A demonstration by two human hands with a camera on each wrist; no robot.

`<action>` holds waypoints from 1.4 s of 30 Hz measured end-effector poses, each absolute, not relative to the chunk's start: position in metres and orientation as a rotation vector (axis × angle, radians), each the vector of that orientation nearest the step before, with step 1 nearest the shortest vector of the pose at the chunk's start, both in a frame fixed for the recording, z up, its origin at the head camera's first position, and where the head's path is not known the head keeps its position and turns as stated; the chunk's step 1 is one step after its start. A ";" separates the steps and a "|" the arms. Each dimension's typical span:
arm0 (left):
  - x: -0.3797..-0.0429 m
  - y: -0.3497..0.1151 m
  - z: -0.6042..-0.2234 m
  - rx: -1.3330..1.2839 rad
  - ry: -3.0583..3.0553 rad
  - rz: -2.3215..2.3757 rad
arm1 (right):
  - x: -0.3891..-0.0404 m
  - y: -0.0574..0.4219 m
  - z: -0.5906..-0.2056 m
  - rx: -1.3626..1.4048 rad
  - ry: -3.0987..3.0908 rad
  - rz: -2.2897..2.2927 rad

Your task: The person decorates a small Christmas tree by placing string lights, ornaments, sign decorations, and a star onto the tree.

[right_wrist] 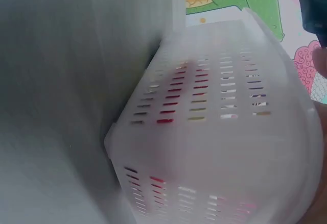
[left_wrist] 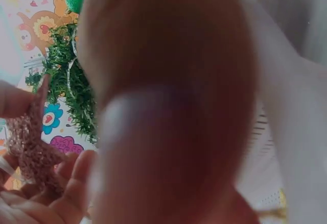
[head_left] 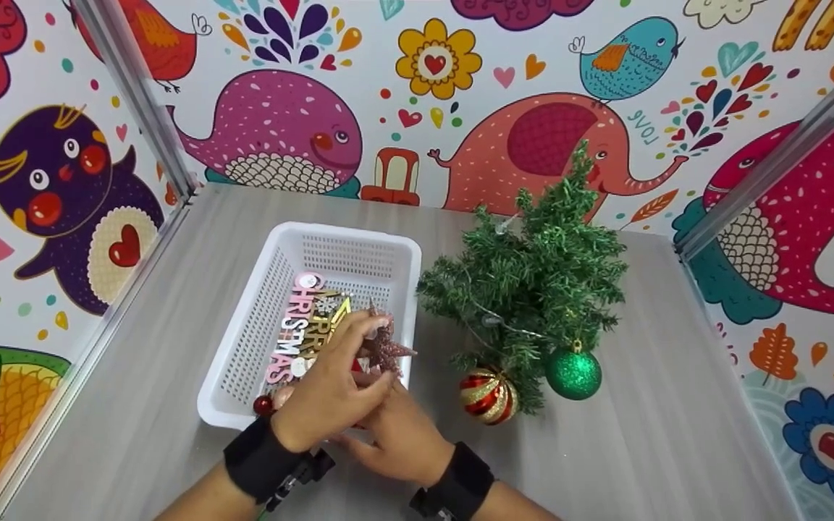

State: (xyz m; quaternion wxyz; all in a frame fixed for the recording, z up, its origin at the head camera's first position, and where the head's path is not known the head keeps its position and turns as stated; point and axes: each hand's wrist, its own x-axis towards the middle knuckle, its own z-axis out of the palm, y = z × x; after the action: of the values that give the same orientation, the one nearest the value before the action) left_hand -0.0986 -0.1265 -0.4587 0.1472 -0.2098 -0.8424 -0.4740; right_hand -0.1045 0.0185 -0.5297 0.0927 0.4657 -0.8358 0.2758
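Note:
A rose-gold glitter star (head_left: pixel 388 352) is held up over the right side of a white basket (head_left: pixel 237 340). My left hand (head_left: pixel 330 387) grips the star, its forefinger by the upper points and its thumb lower down. Close against it from below, my right hand (head_left: pixel 408 438) also holds the star at its lower side; most of its fingers are hidden behind the left hand. In the left wrist view the glitter star (left_wrist: pixel 33 150) sits between fingertips, while a blurred part of a hand fills the middle. The right wrist view mostly shows the outer wall of the basket (right_wrist: pixel 219 137).
In the basket lie pink-and-white "CHRISTMAS" lettering (head_left: pixel 294 325), gold pieces and a small red ball (head_left: pixel 263 404). Right of it stands a small green tree (head_left: pixel 540 268) bearing a striped ball (head_left: pixel 488 396) and a green ball (head_left: pixel 574 373). Patterned walls surround the grey table (head_left: pixel 649 434).

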 end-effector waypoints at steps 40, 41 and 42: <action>-0.108 -0.109 -0.407 -0.461 -2.179 -1.403 | -0.073 0.060 -0.492 0.526 -2.202 2.089; -0.107 -0.107 -0.402 -0.459 -2.206 -1.487 | -0.072 0.063 -0.493 0.559 -2.203 2.070; -0.106 -0.105 -0.398 -0.457 -2.233 -1.552 | -0.072 0.066 -0.495 0.601 -2.204 2.029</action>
State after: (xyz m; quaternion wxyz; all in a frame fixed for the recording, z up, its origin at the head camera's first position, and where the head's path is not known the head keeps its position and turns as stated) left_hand -0.1059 -0.1052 -0.3977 0.1906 -0.1625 -0.7950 -0.5525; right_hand -0.0717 0.0656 -0.4947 0.0433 0.1964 -0.7206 0.6635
